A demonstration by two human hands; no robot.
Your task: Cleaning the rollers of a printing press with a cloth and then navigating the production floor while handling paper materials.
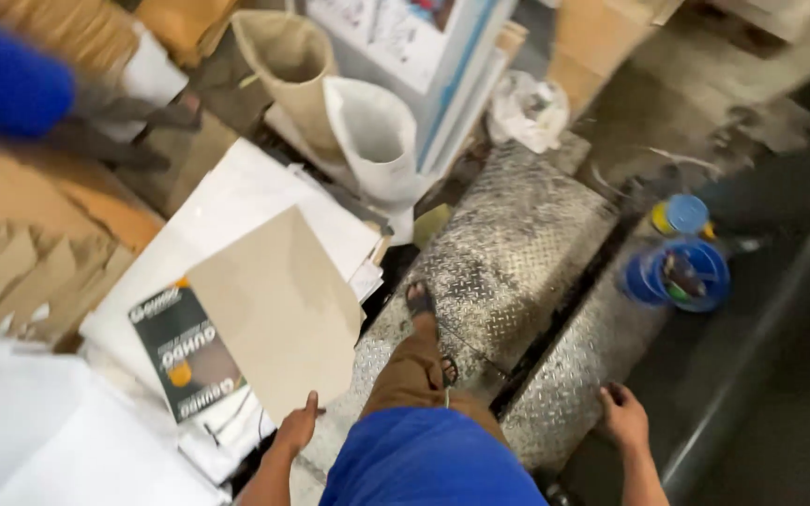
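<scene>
— What is your left hand (297,426) doing?

— It grips the bottom corner of a beige sheet of card (278,309). Your thumb lies across the front of the corner and the other fingers are curled behind it, so you pinch the card between them. The card stands tilted up over a pile of white sheets (236,201), and its left edge covers part of a dark printed sheet (185,351) that lies on the pile.

— And your right hand (623,417)?

— It is held low on your right side, over the edge of a ribbed metal plate (508,248). The fingers point down and away from you, loosely apart, and they hold nothing. Whether the fingertips touch the metal I cannot tell.

— Where do you stand?

— Your leg in brown trousers (414,370) stretches forward, and the foot in a sandal (420,300) rests on the metal plate, between the paper pile and the dark gap in the plate.

— What else is near you?

— Beyond your right hand, well apart from it, a blue bucket (679,275) stands with small things in it, and a blue-capped container (684,215) sits just behind it. Past the paper pile, a white paper roll (377,141) and a brown roll (288,61) lean against boards. At the top left a blurred blue sleeve (7,80) of another person shows.
</scene>
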